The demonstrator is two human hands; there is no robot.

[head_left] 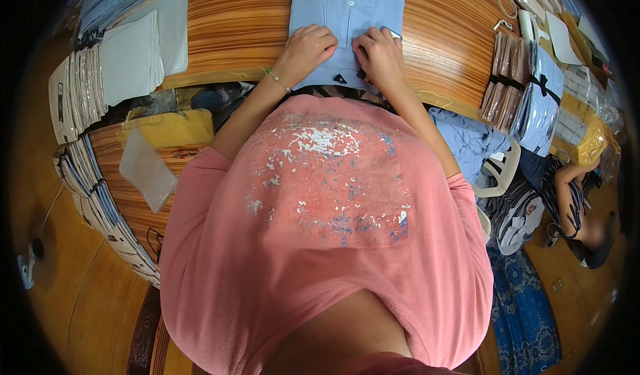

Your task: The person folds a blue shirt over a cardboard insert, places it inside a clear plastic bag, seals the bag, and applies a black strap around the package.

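beneath both hands lies a light blue, folded cloth garment [347, 16] with small white buttons, its near end by the edge of the striped, wood-grained table [233, 28]. uneven pressure or a sideways tug could crease it or skew its folds. the left hand [311, 46] and the right hand [378, 48] rest on it, fingers curled in, narrow; whether they pinch the cloth, i cannot tell. well left of them lie white, flat rectangular sheets [131, 58]; well right, brownish, plastic-wrapped packs [508, 55] banded in black.

shirt [345, 23]: smooth matt cloth | tabletop [443, 35]: glossy wood-grain | packets [501, 102]: shiny plastic
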